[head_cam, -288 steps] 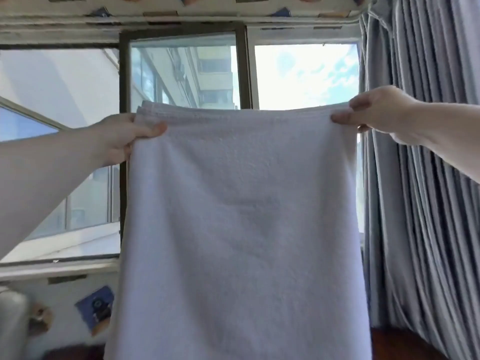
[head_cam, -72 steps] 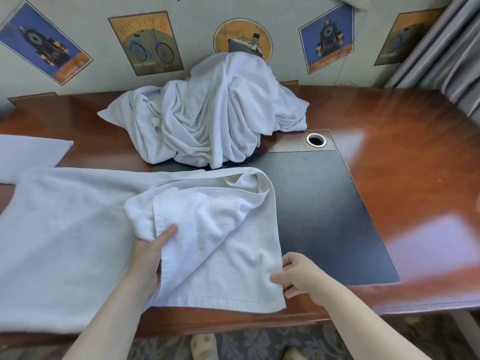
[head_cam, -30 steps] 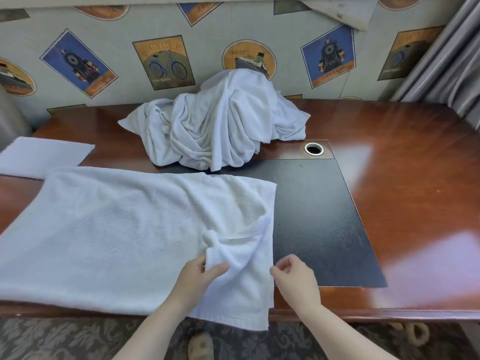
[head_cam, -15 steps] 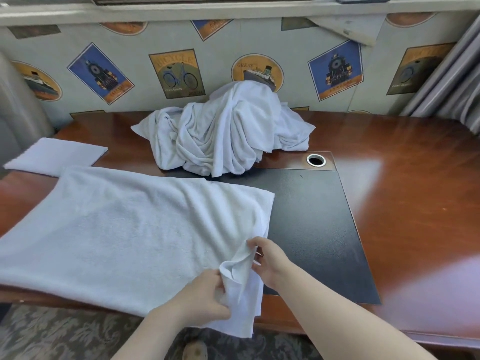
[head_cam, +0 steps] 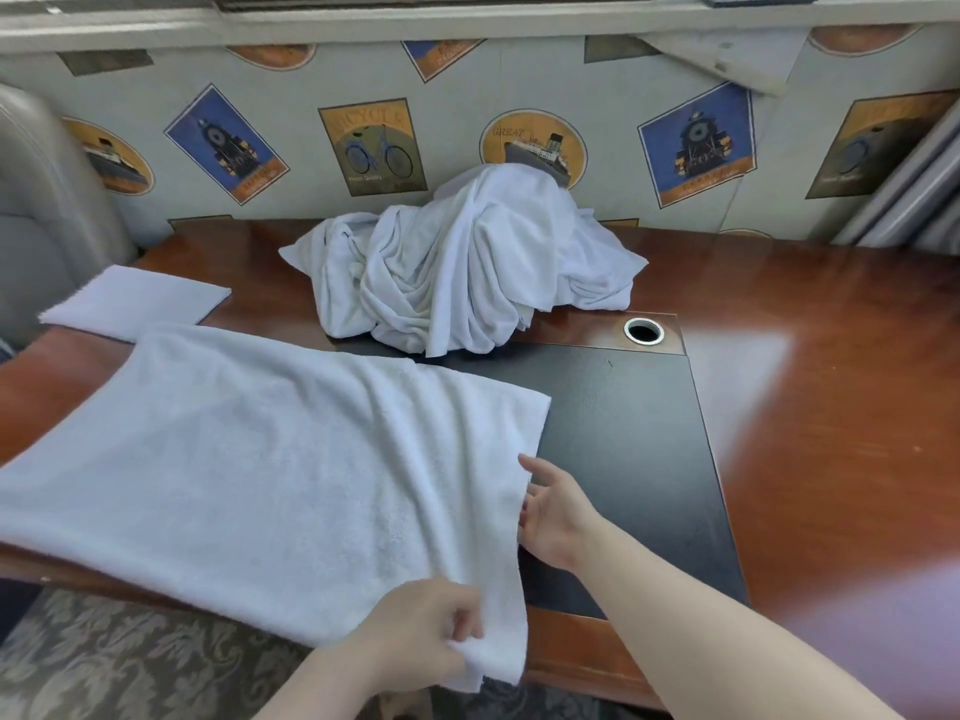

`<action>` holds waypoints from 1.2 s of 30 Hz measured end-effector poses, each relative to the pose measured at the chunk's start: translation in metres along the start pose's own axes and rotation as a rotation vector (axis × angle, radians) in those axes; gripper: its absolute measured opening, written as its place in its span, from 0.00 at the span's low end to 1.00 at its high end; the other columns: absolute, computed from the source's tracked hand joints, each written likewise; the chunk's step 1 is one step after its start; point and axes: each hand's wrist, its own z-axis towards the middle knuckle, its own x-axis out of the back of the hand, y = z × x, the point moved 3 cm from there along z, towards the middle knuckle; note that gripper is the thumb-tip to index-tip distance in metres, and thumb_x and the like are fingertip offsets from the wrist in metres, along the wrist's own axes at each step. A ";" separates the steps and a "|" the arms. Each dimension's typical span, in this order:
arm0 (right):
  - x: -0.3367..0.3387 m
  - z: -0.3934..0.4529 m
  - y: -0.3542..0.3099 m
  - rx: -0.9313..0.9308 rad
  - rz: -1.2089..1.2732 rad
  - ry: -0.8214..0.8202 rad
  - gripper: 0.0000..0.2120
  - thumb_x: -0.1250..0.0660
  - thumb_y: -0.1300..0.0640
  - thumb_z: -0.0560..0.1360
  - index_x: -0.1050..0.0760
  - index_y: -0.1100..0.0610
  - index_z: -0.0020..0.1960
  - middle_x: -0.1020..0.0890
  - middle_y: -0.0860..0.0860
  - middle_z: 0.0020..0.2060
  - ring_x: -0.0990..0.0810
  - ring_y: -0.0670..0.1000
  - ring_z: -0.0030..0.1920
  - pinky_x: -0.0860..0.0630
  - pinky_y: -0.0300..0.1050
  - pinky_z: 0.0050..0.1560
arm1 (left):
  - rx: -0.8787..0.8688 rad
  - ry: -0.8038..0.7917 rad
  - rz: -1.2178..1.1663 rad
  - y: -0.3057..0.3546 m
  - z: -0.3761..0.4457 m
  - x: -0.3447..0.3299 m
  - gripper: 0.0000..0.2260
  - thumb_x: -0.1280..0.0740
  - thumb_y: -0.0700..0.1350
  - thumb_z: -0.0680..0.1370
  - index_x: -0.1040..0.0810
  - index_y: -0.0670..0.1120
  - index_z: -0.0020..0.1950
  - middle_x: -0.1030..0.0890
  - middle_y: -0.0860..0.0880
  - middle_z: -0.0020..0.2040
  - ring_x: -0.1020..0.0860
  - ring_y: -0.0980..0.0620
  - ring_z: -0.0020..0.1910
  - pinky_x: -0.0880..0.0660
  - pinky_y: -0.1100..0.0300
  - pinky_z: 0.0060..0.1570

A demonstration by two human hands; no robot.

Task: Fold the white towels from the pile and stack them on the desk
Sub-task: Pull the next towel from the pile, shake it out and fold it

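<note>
Head view: one desk, three lots of white towelling, two hands.
Desk: one, glossy reddish-brown wood, filling the frame from 9 to 3 o'clock.
Black inset panel: one, dark and matt, set in the desk top at about 4 o'clock of the frame's centre, part-covered on its left by the spread towel.
Spread towel: one, white, lying flat across the desk from 9 o'clock towards the centre; its near right corner hangs over the desk's front edge at 6 o'clock.
Towel pile: one crumpled white heap at 12 o'clock, against the wall; how many towels are in it cannot be told.
Folded towel: one, white, flat, at 10 o'clock on the desk's far left end, just beyond the spread towel's far edge.
Wall prints: six full ones counted along the wall behind the desk, among them a bicycle print and a ship print; others are cut off by the frame.
Curtain: one, grey, at 2 o'clock.
Left hand: fingers curled, pinching the towel's hanging near right corner at 6 o'clock.
Right hand: at 5 o'clock, fingers loosely extended, fingertips at the towel's right edge where it crosses the black panel; whether they nip the cloth cannot be told.
Cable hole: one, metal-ringed, at 1 o'clock, right of the pile.
</note>
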 end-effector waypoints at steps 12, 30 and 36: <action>-0.039 0.064 -0.070 0.050 0.453 -0.217 0.40 0.32 0.34 0.71 0.23 0.68 0.64 0.23 0.65 0.64 0.23 0.66 0.63 0.26 0.64 0.60 | 0.038 -0.209 -0.654 -0.010 0.021 0.054 0.09 0.39 0.34 0.62 0.30 0.48 0.32 0.32 0.47 0.30 0.33 0.53 0.29 0.36 0.63 0.31; -0.038 0.100 -0.118 0.352 0.220 0.154 0.22 0.31 0.54 0.74 0.24 0.62 0.66 0.18 0.59 0.59 0.18 0.59 0.57 0.22 0.55 0.57 | 0.012 -0.392 -0.268 -0.003 0.059 0.057 0.04 0.34 0.45 0.69 0.26 0.49 0.43 0.26 0.58 0.35 0.30 0.62 0.33 0.31 0.67 0.33; -0.017 0.080 -0.121 0.179 -0.498 0.441 0.21 0.24 0.54 0.70 0.23 0.57 0.61 0.15 0.52 0.50 0.16 0.53 0.49 0.20 0.46 0.43 | -0.053 -0.109 0.075 -0.014 0.063 0.028 0.19 0.30 0.57 0.69 0.30 0.55 0.56 0.31 0.57 0.55 0.31 0.58 0.50 0.32 0.60 0.51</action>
